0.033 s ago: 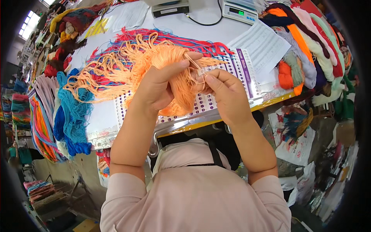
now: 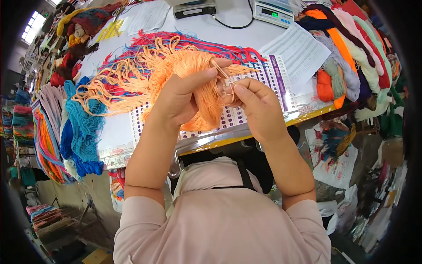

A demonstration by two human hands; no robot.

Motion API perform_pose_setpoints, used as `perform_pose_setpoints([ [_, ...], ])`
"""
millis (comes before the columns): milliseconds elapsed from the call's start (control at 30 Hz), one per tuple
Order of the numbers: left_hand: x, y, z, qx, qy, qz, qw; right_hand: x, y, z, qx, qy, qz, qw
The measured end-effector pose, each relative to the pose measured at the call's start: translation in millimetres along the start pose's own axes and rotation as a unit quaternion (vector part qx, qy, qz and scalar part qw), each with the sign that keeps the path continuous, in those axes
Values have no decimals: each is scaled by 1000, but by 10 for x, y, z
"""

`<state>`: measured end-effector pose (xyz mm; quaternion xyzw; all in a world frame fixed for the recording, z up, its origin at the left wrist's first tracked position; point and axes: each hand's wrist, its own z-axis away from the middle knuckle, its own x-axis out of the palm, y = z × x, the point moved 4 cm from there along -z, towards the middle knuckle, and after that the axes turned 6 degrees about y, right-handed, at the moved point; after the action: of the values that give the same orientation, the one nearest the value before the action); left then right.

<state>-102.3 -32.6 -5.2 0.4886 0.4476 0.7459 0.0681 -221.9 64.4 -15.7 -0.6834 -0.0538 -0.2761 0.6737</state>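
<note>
A peach-orange skein of yarn (image 2: 193, 64) lies bunched over the table near its front edge, with loose strands fanning out to the left. My left hand (image 2: 187, 94) is wrapped around the skein's right part, its thumb pointing right along the top. Just beside it, my right hand (image 2: 257, 103) pinches a thin pale strand between thumb and forefinger. That strand loops up to the fingers of my left hand. Under the skein are red and blue yarn strands (image 2: 228, 52) and a white card with rows of purple dots (image 2: 280, 83).
Blue yarn hanks (image 2: 88, 119) hang over the table's left edge, next to multicoloured hanks (image 2: 48, 141). A digital scale (image 2: 273, 16) and printed sheets (image 2: 299, 53) sit at the back right. Beyond them lie many coloured yarn bundles (image 2: 345, 48). A metal hook-shaped bar (image 2: 176, 165) juts from the front edge.
Hardly anything differs. The fingers of my right hand have shifted very slightly at the strand; my left hand keeps its hold on the skein.
</note>
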Motion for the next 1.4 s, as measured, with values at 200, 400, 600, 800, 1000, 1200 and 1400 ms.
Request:
perform_pose_setpoints([
  [200,41,60,37,41,-2,-79,996,28,-50,58,-1,-21,-17,1000],
  [400,89,27,50,31,17,-71,997,19,-82,56,-84,10,58,995],
  [600,96,28,52,-3,-10,-76,997,122,-100,46,-53,25,212,976],
  [800,46,80,65,24,-2,-58,998,111,-32,39,-65,4,200,978],
  [1000,9,110,96,45,-33,-111,992,128,-30,78,-24,-15,91,995],
  [1200,45,112,68,66,-23,-102,992,132,-41,50,-32,-6,75,997],
  [1400,62,85,88,35,-15,-81,996,195,-44,28,-22,50,190,980],
])
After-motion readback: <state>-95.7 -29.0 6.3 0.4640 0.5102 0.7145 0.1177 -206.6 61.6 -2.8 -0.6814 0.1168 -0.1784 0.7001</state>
